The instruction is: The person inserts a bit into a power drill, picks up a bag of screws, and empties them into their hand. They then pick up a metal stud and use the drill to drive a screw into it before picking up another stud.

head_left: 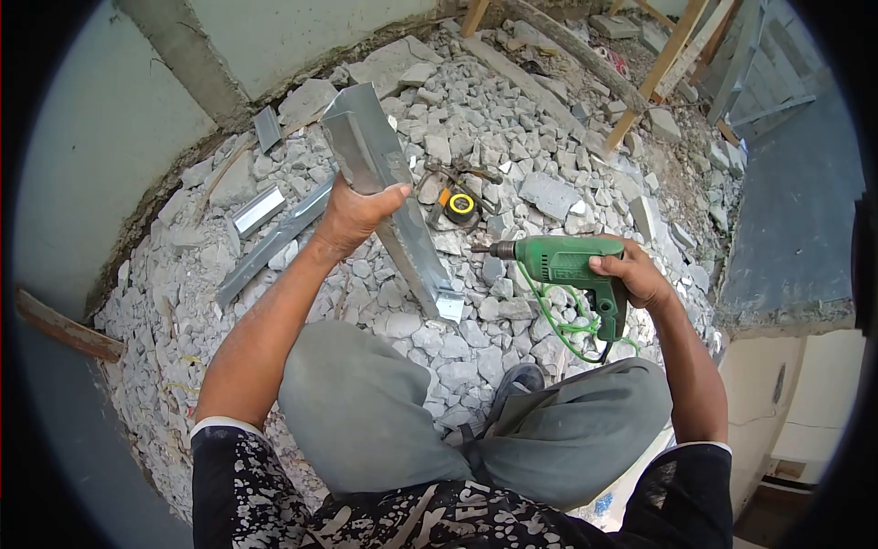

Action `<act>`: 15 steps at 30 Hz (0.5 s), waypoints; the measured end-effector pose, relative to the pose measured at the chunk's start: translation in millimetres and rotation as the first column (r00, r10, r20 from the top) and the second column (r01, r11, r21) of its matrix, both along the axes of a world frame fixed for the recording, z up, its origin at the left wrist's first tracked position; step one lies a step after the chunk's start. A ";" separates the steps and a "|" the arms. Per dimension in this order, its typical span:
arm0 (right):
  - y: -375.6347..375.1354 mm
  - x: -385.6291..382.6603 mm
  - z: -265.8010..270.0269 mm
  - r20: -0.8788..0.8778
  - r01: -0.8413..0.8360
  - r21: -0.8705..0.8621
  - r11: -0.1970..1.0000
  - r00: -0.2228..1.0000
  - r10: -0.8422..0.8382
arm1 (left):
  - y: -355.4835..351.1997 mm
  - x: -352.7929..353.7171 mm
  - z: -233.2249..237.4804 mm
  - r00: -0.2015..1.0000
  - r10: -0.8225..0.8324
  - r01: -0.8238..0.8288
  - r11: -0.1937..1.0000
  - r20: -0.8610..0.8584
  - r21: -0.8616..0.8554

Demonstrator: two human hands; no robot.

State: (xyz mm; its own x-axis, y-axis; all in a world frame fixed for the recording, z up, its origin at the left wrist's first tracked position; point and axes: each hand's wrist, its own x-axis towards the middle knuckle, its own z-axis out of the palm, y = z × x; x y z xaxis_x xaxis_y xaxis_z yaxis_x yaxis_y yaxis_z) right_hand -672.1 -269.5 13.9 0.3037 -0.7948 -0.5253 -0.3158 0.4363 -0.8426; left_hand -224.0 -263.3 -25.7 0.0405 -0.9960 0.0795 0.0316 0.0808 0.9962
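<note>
My left hand [355, 212] is wrapped round a long metal channel [407, 247], which stands tilted in front of me with its lower end near the rubble. My right hand [631, 272] grips a green power drill [562, 259] by its rear and handle, its chuck and bit pointing left. A green cord [553, 320] hangs in loops below the drill. Between the channel and the drill, a black and yellow tape measure [460, 205] lies on the stones, beside a dark tool [476, 171] that I cannot make out clearly.
Broken concrete rubble [457, 357] covers the ground. More metal channel pieces lie at the left, one long [274, 242] and one short [259, 211]. Wooden props [658, 78] stand at the upper right. Walls [101, 137] rise at the left, and a grey slab [791, 201] is at the right.
</note>
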 end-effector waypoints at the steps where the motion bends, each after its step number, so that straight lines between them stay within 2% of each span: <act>1: 10.9 -15.2 -10.9 0.109 0.109 0.006 0.994 0.988 -0.109 | 2.6 3.3 0.7 1.000 -0.001 0.001 1.000 -0.007 0.019; 3: 36.6 -35.0 -31.5 0.296 0.311 0.082 0.947 0.899 -0.321 | 6.1 11.9 -1.5 1.000 -0.014 0.015 0.999 -0.028 0.051; 4: 49.7 -41.4 -55.2 0.416 0.456 0.100 0.884 0.788 -0.454 | 9.7 12.8 1.4 1.000 0.008 -0.006 0.998 -0.024 0.061; 6: 71.8 -47.0 -75.7 0.607 0.437 0.204 0.876 0.646 -0.463 | 18.5 12.2 11.9 0.999 0.037 -0.036 0.996 -0.010 0.082; 7: 80.1 -46.3 -89.7 0.654 0.484 0.236 0.843 0.562 -0.506 | 20.3 15.6 14.9 1.000 -0.001 -0.001 0.993 0.015 0.116; 9: 96.5 -43.8 -107.0 0.707 0.526 0.328 0.785 0.413 -0.573 | 23.6 17.2 14.6 1.000 0.029 -0.029 0.990 0.003 0.141; 12: 107.3 -47.1 -135.9 0.750 0.513 0.294 0.807 0.400 -0.527 | 25.8 23.9 11.1 0.998 0.068 -0.069 0.980 0.014 0.186; 13: 110.9 -43.9 -138.7 0.720 0.553 0.323 0.768 0.383 -0.579 | 24.6 28.5 5.4 0.997 0.079 -0.082 0.979 0.023 0.185; 15: 109.1 -44.7 -141.1 0.766 0.515 0.337 0.788 0.338 -0.548 | 24.9 37.1 -0.6 0.996 0.092 -0.093 0.975 0.013 0.202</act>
State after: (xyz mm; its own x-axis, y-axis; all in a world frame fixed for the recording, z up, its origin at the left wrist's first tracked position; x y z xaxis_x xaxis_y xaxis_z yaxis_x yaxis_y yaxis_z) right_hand -716.8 -160.3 -127.2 0.1077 -0.9401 -0.3234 0.7819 0.2810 -0.5565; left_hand -186.9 -238.4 -26.3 0.1330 -0.9835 -0.1224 0.0297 -0.1195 0.9924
